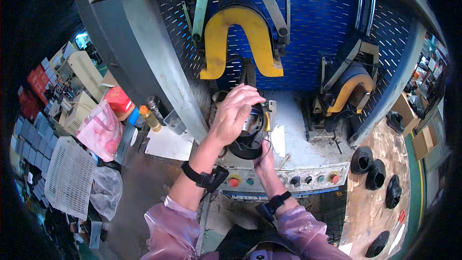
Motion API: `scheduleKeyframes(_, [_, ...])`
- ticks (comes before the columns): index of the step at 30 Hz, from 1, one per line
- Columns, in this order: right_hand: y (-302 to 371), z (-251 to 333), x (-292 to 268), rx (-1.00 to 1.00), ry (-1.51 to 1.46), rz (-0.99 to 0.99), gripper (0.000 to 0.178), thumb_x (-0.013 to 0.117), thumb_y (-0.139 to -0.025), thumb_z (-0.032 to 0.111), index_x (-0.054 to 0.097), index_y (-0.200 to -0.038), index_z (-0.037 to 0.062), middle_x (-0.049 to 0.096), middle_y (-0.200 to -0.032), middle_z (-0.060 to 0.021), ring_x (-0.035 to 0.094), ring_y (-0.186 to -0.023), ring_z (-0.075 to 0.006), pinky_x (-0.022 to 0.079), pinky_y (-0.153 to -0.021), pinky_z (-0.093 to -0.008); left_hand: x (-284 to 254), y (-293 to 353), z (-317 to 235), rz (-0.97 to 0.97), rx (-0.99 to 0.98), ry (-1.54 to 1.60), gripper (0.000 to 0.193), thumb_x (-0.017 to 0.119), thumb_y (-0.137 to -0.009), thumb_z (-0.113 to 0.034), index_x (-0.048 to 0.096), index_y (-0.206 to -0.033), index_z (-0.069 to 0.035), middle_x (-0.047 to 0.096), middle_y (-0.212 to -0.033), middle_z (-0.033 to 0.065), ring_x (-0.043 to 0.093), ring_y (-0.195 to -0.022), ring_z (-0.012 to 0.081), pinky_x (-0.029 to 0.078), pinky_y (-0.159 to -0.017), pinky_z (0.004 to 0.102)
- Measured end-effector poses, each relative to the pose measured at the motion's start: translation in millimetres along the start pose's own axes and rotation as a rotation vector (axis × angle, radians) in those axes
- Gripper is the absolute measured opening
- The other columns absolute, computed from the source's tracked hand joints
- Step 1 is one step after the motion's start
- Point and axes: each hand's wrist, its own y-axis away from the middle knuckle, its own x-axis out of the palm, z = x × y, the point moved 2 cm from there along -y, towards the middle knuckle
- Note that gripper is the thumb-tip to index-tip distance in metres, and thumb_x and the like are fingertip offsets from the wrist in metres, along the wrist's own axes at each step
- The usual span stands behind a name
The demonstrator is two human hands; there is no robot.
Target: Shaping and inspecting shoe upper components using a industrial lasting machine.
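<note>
Black rounded shoe: between your hands, just beyond the pale control panel with coloured round buttons.
Progress: in hand, apart from the yellow U-shaped pad beyond your grip; what else is done or left cannot be told.
Left hand: over the shoe, fingers stretched forward, unclosed; contact unclear.
Right hand: holding the near right side, fingers partly hidden.

glossy pink cloth sleeves; smooth metal post; rough wooden tabletop; black shoe, perhaps matt
</note>
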Motion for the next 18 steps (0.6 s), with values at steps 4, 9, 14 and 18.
scheduleKeyframes(4, [-17,-9,28,-0.214,0.070,-0.095,0.039,0.051,-0.092,0.042,0.061,-0.087,0.0047,0.059,-0.077,-0.0009,0.054,-0.069,-0.0124,0.045,-0.064,-0.0261,-3,10,2,-0.020,0.083,0.010,0.061,0.024,-0.096,-0.047,0.064,-0.101,0.000,0.060,-0.101,0.0139,0.054,-0.104,0.0327,0.032,-0.100,0.0468])
scheduleKeyframes(9, [-74,-8,12,-0.555,0.975,-0.069,0.034,0.048,-0.094,0.032,0.063,-0.099,0.0025,0.064,-0.084,-0.0021,0.059,-0.075,-0.0142,0.046,-0.067,-0.0287,2,13,-1,-0.045,0.148,-0.007,0.063,0.022,-0.096,-0.047,0.065,-0.103,0.000,0.060,-0.100,0.0130,0.054,-0.105,0.0328,0.032,-0.100,0.0472])
scheduleKeyframes(14, [-94,-34,30,-0.747,0.485,0.085,0.044,0.055,-0.091,0.021,0.045,-0.127,-0.0008,0.052,-0.125,-0.0140,0.052,-0.111,-0.0201,0.039,-0.096,-0.0311,-18,56,-3,-0.182,-0.060,0.081,0.055,0.023,-0.097,-0.038,0.059,-0.112,0.001,0.059,-0.108,0.0139,0.052,-0.109,0.0314,0.032,-0.101,0.0454])
scheduleKeyframes(18, [-124,-63,-137,-0.647,0.444,0.116,0.043,0.055,-0.089,0.019,0.046,-0.125,-0.0019,0.051,-0.127,-0.0151,0.053,-0.111,-0.0213,0.039,-0.097,-0.0316,38,160,18,-0.623,-0.576,0.399,0.050,0.031,-0.099,-0.037,0.050,-0.123,0.003,0.054,-0.122,0.0142,0.049,-0.116,0.0260,0.032,-0.102,0.0382])
